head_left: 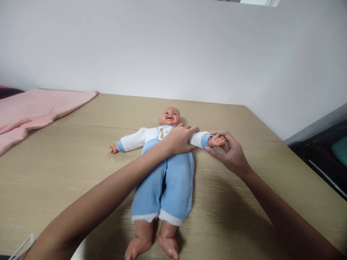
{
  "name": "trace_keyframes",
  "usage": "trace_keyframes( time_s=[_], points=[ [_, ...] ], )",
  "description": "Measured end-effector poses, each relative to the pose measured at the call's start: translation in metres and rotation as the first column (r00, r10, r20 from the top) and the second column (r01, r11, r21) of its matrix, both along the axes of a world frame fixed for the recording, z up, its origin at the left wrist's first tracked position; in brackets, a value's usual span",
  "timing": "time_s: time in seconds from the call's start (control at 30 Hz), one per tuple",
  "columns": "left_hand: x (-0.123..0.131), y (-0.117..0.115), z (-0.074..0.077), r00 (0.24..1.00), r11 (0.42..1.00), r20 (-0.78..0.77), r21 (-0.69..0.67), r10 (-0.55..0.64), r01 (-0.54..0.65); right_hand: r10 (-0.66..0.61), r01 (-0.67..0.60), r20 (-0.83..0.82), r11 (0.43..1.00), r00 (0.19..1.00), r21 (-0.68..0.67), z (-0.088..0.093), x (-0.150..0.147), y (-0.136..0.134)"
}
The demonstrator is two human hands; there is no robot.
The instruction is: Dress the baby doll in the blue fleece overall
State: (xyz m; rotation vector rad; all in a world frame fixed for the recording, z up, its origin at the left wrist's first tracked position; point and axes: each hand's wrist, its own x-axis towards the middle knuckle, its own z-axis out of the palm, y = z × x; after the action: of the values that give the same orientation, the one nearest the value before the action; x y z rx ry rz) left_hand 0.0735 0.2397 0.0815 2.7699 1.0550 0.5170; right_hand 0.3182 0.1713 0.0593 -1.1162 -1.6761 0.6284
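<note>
A baby doll [177, 187] lies on its back on the wooden table, head away from me and bare feet toward me. It wears a blue and white fleece outfit with long white sleeves and blue cuffs. My left hand [180, 139] reaches across the doll's chest, its fingers wrapped around the upper part of the sleeved arm on the right. At the end of that same arm, my right hand [230, 151] grips the blue cuff [205, 140] between thumb and fingers, beside the doll's small hand. The doll's other arm [132, 139] is stretched out to the left.
A pink cloth [40, 108] lies across the far left of the table [81, 180]. Behind the table rises a white wall [162, 47]. Past the table's right edge is a dark object [322, 148] with something teal in it.
</note>
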Motion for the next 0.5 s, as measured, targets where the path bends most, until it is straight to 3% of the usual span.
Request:
trace_keyframes(
  time_s=[0.1,0.23,0.37,0.5],
  points=[
    [-0.004,-0.002,-0.001,0.990,0.999,0.135,0.002,0.039,-0.040,-0.012,0.008,-0.180,1.000,0.984,-0.025,-0.026,-0.005,0.002],
    [-0.016,-0.002,-0.002,0.907,0.991,0.400,-0.082,0.134,-0.110,-0.010,-0.005,-0.109,0.990,0.994,-0.141,-0.055,-0.001,-0.001],
    [-0.029,0.003,-0.005,0.731,0.979,0.661,-0.195,0.170,-0.052,0.097,-0.087,0.032,0.972,0.995,-0.218,-0.059,-0.013,-0.006],
    [-0.038,0.006,-0.007,0.542,0.954,0.804,-0.300,0.246,0.011,0.245,-0.281,-0.159,0.916,0.957,-0.285,-0.053,-0.041,-0.008]
  ],
)
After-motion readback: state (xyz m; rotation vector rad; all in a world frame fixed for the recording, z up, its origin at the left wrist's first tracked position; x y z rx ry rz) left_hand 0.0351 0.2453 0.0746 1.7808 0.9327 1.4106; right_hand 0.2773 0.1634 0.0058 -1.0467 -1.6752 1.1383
